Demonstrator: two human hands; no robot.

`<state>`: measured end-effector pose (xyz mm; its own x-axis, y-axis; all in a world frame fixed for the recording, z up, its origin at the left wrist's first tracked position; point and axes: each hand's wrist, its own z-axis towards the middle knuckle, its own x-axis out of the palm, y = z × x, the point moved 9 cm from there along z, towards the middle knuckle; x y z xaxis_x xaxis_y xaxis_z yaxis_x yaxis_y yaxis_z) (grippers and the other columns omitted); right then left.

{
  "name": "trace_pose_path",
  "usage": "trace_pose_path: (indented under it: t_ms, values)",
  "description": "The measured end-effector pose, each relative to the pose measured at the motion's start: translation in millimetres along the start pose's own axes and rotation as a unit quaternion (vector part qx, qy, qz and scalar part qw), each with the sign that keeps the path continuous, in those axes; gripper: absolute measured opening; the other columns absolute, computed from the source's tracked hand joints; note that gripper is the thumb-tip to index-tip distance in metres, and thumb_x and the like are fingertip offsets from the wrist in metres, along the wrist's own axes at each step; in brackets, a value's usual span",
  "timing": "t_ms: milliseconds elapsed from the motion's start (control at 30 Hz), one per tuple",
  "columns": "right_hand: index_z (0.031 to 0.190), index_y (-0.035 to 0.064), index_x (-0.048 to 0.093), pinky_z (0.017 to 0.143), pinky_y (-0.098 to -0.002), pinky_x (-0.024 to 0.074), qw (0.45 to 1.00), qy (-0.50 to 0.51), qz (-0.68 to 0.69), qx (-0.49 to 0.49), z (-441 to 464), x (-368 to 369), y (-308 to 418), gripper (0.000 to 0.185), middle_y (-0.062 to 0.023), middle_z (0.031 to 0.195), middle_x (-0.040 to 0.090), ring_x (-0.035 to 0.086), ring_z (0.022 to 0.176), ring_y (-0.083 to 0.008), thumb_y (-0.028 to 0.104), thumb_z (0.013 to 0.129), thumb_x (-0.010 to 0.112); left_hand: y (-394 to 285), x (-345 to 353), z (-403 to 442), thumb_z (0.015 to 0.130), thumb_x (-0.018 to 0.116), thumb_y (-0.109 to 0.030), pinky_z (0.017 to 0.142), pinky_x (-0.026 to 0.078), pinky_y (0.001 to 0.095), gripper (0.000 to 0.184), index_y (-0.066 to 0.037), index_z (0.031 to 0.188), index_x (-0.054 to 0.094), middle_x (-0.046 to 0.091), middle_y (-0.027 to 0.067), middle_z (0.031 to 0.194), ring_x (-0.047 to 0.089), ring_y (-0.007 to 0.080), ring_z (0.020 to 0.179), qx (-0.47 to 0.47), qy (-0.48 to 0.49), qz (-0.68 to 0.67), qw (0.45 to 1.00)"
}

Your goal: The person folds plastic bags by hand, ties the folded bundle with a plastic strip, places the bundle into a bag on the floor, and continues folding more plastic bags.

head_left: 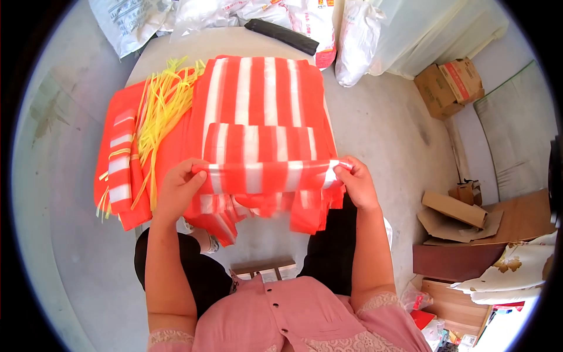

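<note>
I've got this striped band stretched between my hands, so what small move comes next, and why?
I'd probably lower the striped band and fold it forward: the left hand and right hand pinch its ends, it's pulled fairly straight, and flat striped sheeting lies just beyond.

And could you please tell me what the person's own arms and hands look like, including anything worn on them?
The left hand and right hand are ungloved, with no watch or bracelet visible. The arms are bare up to short pink sleeves, edged with patterned lace trim.
</note>
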<state>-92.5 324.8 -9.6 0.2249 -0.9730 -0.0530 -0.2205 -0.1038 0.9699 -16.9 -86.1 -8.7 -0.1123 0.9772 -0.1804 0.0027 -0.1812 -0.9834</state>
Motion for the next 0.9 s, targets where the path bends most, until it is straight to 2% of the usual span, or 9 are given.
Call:
trace_pose_path:
  t_ms: [33, 100, 300, 433, 500, 600, 633, 733, 900]
  values:
    - [0.107, 0.0022, 0.069, 0.096, -0.0307, 0.0509, 1.0, -0.01, -0.018, -0.002, 5, -1, -4, 0.012, -0.0017, 0.114, 0.069, 0.062, 0.108, -0.0109, 0.013, 0.103, 0.065, 9, 2, 2, 0.102, 0.064, -0.01, 0.086, 0.049, 0.0295, 0.008, -0.003, 0.105, 0.066, 0.067, 0.0064, 0.1, 0.061, 0.0133, 0.093, -0.046, 0.0, -0.026, 0.999]
    - [0.112, 0.0025, 0.067, 0.093, -0.028, 0.051, 0.998, -0.028, -0.054, -0.006, 18, -3, -18, 0.015, 0.0015, 0.108, 0.068, 0.061, 0.102, -0.007, 0.015, 0.106, 0.061, 5, 7, 7, 0.105, 0.061, -0.013, 0.081, 0.049, 0.0292, 0.011, -0.002, 0.106, 0.064, 0.065, 0.0057, 0.092, 0.059, 0.0121, 0.087, -0.041, -0.023, 0.02, 0.999]
    - [0.128, 0.0011, 0.062, 0.094, -0.0288, 0.0494, 0.997, -0.045, -0.002, -0.058, 23, 13, -8, 0.026, -0.0025, 0.115, 0.065, 0.059, 0.105, -0.0115, 0.015, 0.106, 0.058, 9, 13, 20, 0.106, 0.06, -0.017, 0.074, 0.049, 0.0327, 0.017, -0.001, 0.103, 0.06, 0.062, 0.008, 0.083, 0.058, 0.0152, 0.078, -0.034, -0.079, 0.11, 0.99]
    - [0.132, 0.0013, 0.062, 0.094, -0.0289, 0.0489, 0.993, -0.066, -0.06, -0.079, 25, 7, -19, 0.029, -0.0033, 0.117, 0.064, 0.058, 0.106, -0.012, 0.013, 0.106, 0.058, 2, 15, 24, 0.105, 0.062, -0.019, 0.072, 0.05, 0.0356, 0.02, 0.0, 0.102, 0.06, 0.063, 0.0116, 0.081, 0.06, 0.02, 0.076, -0.053, -0.114, 0.151, 0.981]
    - [0.134, 0.0015, 0.063, 0.089, -0.0273, 0.0497, 0.99, -0.039, -0.092, -0.095, 23, 11, -13, 0.03, -0.0018, 0.11, 0.065, 0.059, 0.1, -0.0096, 0.011, 0.105, 0.059, 5, 15, 26, 0.105, 0.062, -0.019, 0.071, 0.049, 0.0325, 0.019, 0.0, 0.103, 0.06, 0.061, 0.0073, 0.081, 0.057, 0.0147, 0.075, -0.06, -0.115, 0.161, 0.978]
    - [0.132, 0.0012, 0.063, 0.101, -0.0289, 0.0494, 0.998, -0.004, -0.06, -0.015, 23, 12, -37, 0.025, -0.002, 0.127, 0.066, 0.061, 0.115, -0.0121, 0.01, 0.109, 0.055, 10, 17, 30, 0.105, 0.062, -0.019, 0.069, 0.048, 0.0314, 0.018, -0.001, 0.103, 0.061, 0.061, 0.0057, 0.08, 0.055, 0.0122, 0.073, -0.058, -0.13, 0.166, 0.976]
    - [0.132, 0.001, 0.064, 0.101, -0.0288, 0.0495, 0.998, -0.012, -0.063, -0.016, 21, 14, -35, 0.026, -0.0022, 0.126, 0.066, 0.061, 0.115, -0.012, 0.01, 0.109, 0.055, 11, 17, 31, 0.105, 0.063, -0.019, 0.068, 0.047, 0.0317, 0.018, -0.001, 0.103, 0.061, 0.061, 0.0059, 0.079, 0.055, 0.0122, 0.072, -0.055, -0.137, 0.167, 0.975]
    - [0.133, 0.0006, 0.066, 0.1, -0.0285, 0.0497, 0.996, -0.023, -0.078, -0.022, 16, 18, -30, 0.027, -0.0031, 0.123, 0.067, 0.062, 0.113, -0.0116, 0.01, 0.109, 0.056, 6, 18, 34, 0.102, 0.064, -0.019, 0.072, 0.05, 0.0385, 0.021, 0.001, 0.099, 0.06, 0.064, 0.0155, 0.08, 0.062, 0.0254, 0.073, -0.054, -0.148, 0.173, 0.972]
    - [0.135, -0.0005, 0.066, 0.098, -0.0285, 0.051, 0.993, -0.014, -0.114, 0.012, 9, 21, -21, 0.031, -0.005, 0.121, 0.07, 0.064, 0.111, -0.0128, 0.01, 0.107, 0.059, -1, 14, 32, 0.103, 0.063, -0.022, 0.072, 0.05, 0.039, 0.023, 0.001, 0.1, 0.06, 0.065, 0.0177, 0.082, 0.064, 0.0278, 0.074, -0.07, -0.155, 0.196, 0.966]
